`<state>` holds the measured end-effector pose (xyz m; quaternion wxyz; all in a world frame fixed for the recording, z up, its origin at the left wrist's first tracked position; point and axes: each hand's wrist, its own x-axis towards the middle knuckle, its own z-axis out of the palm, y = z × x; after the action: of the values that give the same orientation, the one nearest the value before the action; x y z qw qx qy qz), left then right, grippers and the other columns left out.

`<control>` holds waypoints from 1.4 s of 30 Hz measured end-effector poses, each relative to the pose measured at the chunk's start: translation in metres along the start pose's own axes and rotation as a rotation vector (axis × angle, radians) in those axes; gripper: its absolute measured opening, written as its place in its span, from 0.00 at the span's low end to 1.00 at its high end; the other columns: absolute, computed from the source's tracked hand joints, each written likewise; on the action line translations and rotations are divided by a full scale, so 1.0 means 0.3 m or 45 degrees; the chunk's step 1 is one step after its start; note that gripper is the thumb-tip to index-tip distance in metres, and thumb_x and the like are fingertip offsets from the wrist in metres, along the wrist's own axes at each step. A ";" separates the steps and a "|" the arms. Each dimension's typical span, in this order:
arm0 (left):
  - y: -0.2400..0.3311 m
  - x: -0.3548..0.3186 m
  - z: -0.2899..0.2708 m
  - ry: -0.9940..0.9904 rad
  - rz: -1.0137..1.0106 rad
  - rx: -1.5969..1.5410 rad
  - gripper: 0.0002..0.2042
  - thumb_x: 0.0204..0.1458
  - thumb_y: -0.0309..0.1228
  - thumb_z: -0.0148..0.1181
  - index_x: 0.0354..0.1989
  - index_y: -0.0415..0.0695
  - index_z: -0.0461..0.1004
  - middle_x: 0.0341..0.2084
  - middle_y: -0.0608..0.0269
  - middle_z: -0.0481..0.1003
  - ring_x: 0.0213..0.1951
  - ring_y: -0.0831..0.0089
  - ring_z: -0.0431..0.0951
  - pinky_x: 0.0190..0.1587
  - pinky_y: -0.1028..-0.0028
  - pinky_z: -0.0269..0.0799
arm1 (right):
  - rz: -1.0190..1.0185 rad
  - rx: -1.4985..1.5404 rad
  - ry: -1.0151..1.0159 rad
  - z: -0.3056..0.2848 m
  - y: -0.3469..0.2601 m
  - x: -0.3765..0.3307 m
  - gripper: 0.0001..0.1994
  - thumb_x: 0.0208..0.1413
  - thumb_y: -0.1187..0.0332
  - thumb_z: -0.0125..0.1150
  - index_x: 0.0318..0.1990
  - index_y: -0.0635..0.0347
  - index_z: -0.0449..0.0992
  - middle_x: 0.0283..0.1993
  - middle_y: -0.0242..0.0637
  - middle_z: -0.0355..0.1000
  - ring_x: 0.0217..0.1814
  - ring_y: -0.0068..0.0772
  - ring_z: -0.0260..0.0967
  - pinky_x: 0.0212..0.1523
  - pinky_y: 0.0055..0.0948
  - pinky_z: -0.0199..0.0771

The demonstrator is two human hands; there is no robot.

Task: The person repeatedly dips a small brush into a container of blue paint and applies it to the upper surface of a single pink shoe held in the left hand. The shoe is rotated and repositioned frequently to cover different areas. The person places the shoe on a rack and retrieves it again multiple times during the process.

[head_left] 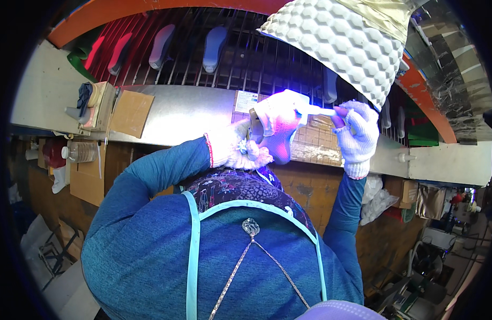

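Note:
My left hand, in a white knit glove with a red edge, grips a shoe upper from its left side. The upper has a knit-looking mesh surface, tinted pink and purple by the light, and its narrow end points down toward me. My right hand, also gloved, pinches a slim brush-like tool. The tool reaches left, and its pale end meets the upper's top right edge. Strong glare there hides the exact contact. Both hands are over the metal ledge.
Beyond the ledge, shoe soles rest on a conveyor of thin rods under an orange arch. A white hexagon-patterned padded sheet hangs at upper right. To the left are a cardboard piece and a clear plastic jug.

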<state>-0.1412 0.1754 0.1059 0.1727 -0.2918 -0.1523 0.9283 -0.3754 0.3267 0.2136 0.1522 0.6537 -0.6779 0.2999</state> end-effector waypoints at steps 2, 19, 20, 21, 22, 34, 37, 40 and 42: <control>-0.037 -0.005 -0.015 0.052 0.032 -0.059 0.26 0.64 0.46 0.48 0.50 0.28 0.60 0.30 0.45 0.68 0.15 0.73 0.67 0.38 0.57 0.79 | 0.051 0.095 0.017 0.015 0.011 0.000 0.11 0.40 0.76 0.73 0.34 0.62 0.83 0.39 0.38 0.76 0.46 0.37 0.72 0.48 0.32 0.71; -0.199 0.047 -0.101 -0.206 0.399 -0.163 0.17 0.68 0.38 0.41 0.54 0.37 0.66 0.41 0.49 0.72 0.37 0.61 0.78 0.32 0.70 0.82 | -0.267 -0.115 -0.185 -0.064 -0.065 0.080 0.09 0.38 0.72 0.72 0.30 0.56 0.79 0.38 0.32 0.76 0.39 0.35 0.73 0.44 0.35 0.61; -0.192 0.046 -0.105 -0.231 0.340 -0.162 0.16 0.68 0.37 0.41 0.53 0.37 0.66 0.41 0.49 0.72 0.37 0.61 0.77 0.34 0.69 0.82 | -0.258 -0.149 -0.155 -0.060 -0.078 0.076 0.09 0.38 0.72 0.71 0.29 0.56 0.77 0.38 0.33 0.76 0.40 0.36 0.73 0.43 0.36 0.61; -0.177 0.040 -0.107 -0.280 0.229 -0.177 0.17 0.68 0.37 0.40 0.53 0.36 0.66 0.40 0.49 0.72 0.36 0.60 0.77 0.31 0.71 0.82 | -0.235 -0.163 -0.146 -0.058 -0.090 0.070 0.09 0.38 0.72 0.71 0.29 0.55 0.77 0.38 0.33 0.76 0.39 0.36 0.73 0.43 0.36 0.61; -0.173 0.041 -0.109 -0.329 0.118 -0.194 0.17 0.68 0.38 0.39 0.52 0.36 0.66 0.40 0.49 0.72 0.35 0.59 0.77 0.27 0.73 0.82 | -0.212 -0.177 -0.138 -0.056 -0.100 0.062 0.09 0.38 0.72 0.71 0.29 0.55 0.77 0.38 0.33 0.76 0.39 0.36 0.73 0.43 0.37 0.61; -0.207 0.040 -0.092 0.048 0.600 -0.167 0.16 0.68 0.35 0.39 0.53 0.36 0.66 0.42 0.48 0.70 0.37 0.58 0.76 0.41 0.60 0.79 | 0.504 0.315 -0.034 0.145 -0.128 -0.172 0.07 0.48 0.75 0.69 0.36 0.64 0.81 0.39 0.36 0.74 0.38 0.29 0.72 0.39 0.28 0.71; -0.157 0.037 -0.141 -0.212 0.241 -0.238 0.16 0.68 0.35 0.39 0.54 0.36 0.65 0.41 0.48 0.70 0.38 0.59 0.76 0.49 0.54 0.76 | 0.692 0.626 0.007 0.211 -0.125 -0.226 0.06 0.50 0.75 0.69 0.36 0.66 0.81 0.39 0.36 0.73 0.38 0.25 0.71 0.37 0.24 0.72; -0.156 0.050 -0.190 -0.327 0.301 -0.244 0.17 0.68 0.35 0.39 0.56 0.36 0.64 0.41 0.48 0.70 0.37 0.61 0.76 0.44 0.59 0.78 | 0.739 0.749 0.100 0.248 -0.116 -0.262 0.08 0.48 0.71 0.70 0.36 0.62 0.83 0.38 0.37 0.74 0.38 0.29 0.73 0.38 0.26 0.72; -0.166 0.064 -0.206 -0.114 0.465 -0.189 0.17 0.68 0.35 0.40 0.56 0.35 0.63 0.41 0.48 0.70 0.35 0.64 0.76 0.40 0.63 0.80 | 0.717 0.642 0.055 0.253 -0.107 -0.280 0.08 0.48 0.70 0.70 0.36 0.62 0.83 0.39 0.37 0.74 0.39 0.30 0.73 0.38 0.27 0.73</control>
<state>-0.1077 0.2390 0.0671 -0.0276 -0.2848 -0.1724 0.9425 -0.3217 0.3485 0.1111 -0.0876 0.4525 -0.7325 0.5010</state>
